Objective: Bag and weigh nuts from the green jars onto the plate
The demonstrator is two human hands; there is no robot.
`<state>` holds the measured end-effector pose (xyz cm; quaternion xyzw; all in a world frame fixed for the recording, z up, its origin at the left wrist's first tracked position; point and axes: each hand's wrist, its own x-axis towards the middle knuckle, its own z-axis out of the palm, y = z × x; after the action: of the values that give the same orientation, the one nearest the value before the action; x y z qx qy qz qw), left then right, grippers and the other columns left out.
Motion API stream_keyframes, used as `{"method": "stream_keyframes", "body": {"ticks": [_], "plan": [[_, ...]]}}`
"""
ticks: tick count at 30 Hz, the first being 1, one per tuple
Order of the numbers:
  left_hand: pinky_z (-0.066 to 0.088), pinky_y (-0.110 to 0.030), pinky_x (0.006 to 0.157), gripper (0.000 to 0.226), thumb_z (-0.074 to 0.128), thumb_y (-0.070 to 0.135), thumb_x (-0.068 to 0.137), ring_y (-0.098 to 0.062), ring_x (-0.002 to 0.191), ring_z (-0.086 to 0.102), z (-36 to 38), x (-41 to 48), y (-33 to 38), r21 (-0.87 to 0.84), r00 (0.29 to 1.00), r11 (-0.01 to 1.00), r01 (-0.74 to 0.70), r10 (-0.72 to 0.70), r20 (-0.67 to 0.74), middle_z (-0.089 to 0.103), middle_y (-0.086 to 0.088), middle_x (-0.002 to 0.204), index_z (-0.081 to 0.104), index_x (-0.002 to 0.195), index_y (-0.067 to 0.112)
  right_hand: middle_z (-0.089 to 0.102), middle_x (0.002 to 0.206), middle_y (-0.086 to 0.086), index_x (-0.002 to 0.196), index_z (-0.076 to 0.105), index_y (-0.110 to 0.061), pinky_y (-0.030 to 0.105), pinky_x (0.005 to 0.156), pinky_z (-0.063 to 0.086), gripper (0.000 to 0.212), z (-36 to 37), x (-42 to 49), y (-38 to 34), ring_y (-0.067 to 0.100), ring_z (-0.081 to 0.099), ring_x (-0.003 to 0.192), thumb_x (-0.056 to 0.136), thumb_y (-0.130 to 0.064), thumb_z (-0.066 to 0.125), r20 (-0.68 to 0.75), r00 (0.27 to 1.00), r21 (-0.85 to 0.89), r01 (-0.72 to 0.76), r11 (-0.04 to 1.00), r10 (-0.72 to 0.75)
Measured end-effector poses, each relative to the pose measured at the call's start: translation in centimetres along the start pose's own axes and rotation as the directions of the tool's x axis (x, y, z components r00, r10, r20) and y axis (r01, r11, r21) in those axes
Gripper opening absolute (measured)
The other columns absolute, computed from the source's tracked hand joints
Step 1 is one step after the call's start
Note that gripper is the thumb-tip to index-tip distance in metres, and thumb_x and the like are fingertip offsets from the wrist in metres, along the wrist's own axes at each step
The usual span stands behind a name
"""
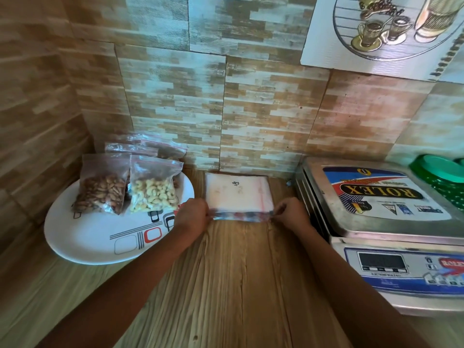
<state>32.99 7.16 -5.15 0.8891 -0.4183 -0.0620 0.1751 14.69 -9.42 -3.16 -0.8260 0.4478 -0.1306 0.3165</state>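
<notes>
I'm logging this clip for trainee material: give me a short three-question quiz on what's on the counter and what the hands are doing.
1. Fill in: the cashew bag rests on the ___.
2. True or false: no bag lies on the scale.
3. The left hand and right hand both pinch: A the cashew bag; B the stack of empty bags; C the scale.
Key: 1 plate; 2 true; 3 B.
</notes>
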Motion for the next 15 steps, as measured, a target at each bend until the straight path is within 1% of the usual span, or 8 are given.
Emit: {"method": "stream_keyframes", "body": {"ticks": [2,3,5,6,7,10,12,15], "plan": [[0.053,-0.035,0.078,0.025,0.076,0.024,0.073,-0.026,0.087,0.066,-0.6,0.7,0.3,-0.034,0.998,0.998,0.052,-0.051,0.048,0.07,-0.013,0.096,0.071,0.094,0.009,0.066,0.083,0.011,0.064,0.058,-0.014,0.022,0.064,0.042,0.025,0.0,0.4,-0.3,0.018,0.056,0.077,0.068,-0.001,0.079,0.031,0.996,0.024,-0.083,0.996,0.082],[0.054,-0.034,0.077,0.031,0.079,0.023,0.069,-0.027,0.089,0.066,-0.9,1.1,0.5,-0.033,0.995,0.997,0.074,-0.071,0.073,0.07,-0.014,0.096,0.07,0.095,0.007,0.064,0.081,0.008,0.066,0.058,-0.014,0.025,0.066,0.044,0.026,-0.1,0.6,-0.4,0.019,0.057,0.077,0.067,-0.001,0.08,0.07,0.989,0.017,-0.13,0.991,0.129],[0.051,-0.031,0.074,0.043,0.083,0.02,0.064,-0.028,0.093,0.066,-1.3,1.7,0.7,-0.005,0.985,0.994,0.111,-0.11,0.134,0.069,-0.015,0.099,0.065,0.1,0.003,0.064,0.083,0.01,0.08,0.063,-0.007,0.025,0.06,0.043,0.026,-0.3,1.0,-0.5,0.021,0.056,0.071,0.064,-0.005,0.084,0.119,0.975,-0.043,-0.184,0.982,0.188],[0.05,-0.03,0.073,0.047,0.084,0.021,0.063,-0.028,0.095,0.066,-1.5,2.0,0.8,0.028,0.98,0.993,0.113,-0.116,0.162,0.068,-0.015,0.101,0.064,0.101,0.003,0.063,0.082,0.012,0.086,0.064,-0.004,0.023,0.054,0.041,0.031,-0.4,1.4,-0.6,0.02,0.053,0.064,0.063,-0.007,0.085,0.143,0.97,-0.096,-0.184,0.978,0.196],[0.049,-0.03,0.073,0.048,0.083,0.022,0.063,-0.027,0.096,0.066,-1.6,2.2,1.0,0.056,0.977,0.993,0.107,-0.115,0.178,0.068,-0.014,0.103,0.064,0.103,0.003,0.059,0.076,0.011,0.086,0.062,-0.004,0.021,0.05,0.037,0.031,-0.4,1.5,-0.6,0.018,0.048,0.057,0.064,-0.008,0.084,0.174,0.965,-0.147,-0.172,0.974,0.197],[0.048,-0.031,0.079,0.044,0.079,0.019,0.068,-0.027,0.102,0.064,-1.4,2.7,1.4,0.07,0.977,0.993,0.097,-0.108,0.184,0.067,-0.014,0.109,0.064,0.106,0.003,0.05,0.06,0.007,0.065,0.053,-0.007,0.022,0.044,0.035,0.027,-0.4,1.7,-0.8,0.016,0.042,0.047,0.071,-0.005,0.079,0.233,0.952,-0.205,-0.153,0.967,0.2],[0.049,-0.029,0.078,0.036,0.078,0.018,0.07,-0.026,0.098,0.065,-1.5,2.9,1.5,0.084,0.966,0.99,0.113,-0.129,0.226,0.068,-0.014,0.104,0.065,0.101,0.002,0.053,0.06,0.007,0.063,0.055,-0.006,0.022,0.046,0.037,0.024,-0.3,1.8,-0.6,0.016,0.046,0.049,0.073,-0.006,0.077,0.222,0.958,-0.206,-0.136,0.969,0.181],[0.055,-0.031,0.082,0.036,0.083,0.018,0.065,-0.023,0.09,0.069,-1.9,3.6,1.2,0.065,0.924,0.988,0.139,-0.153,0.35,0.071,-0.013,0.096,0.069,0.094,0.002,0.06,0.07,0.008,0.076,0.066,-0.003,0.02,0.049,0.036,0.009,-0.1,1.8,-0.5,0.019,0.054,0.062,0.078,-0.008,0.073,0.165,0.98,-0.238,-0.071,0.969,0.112]]}}
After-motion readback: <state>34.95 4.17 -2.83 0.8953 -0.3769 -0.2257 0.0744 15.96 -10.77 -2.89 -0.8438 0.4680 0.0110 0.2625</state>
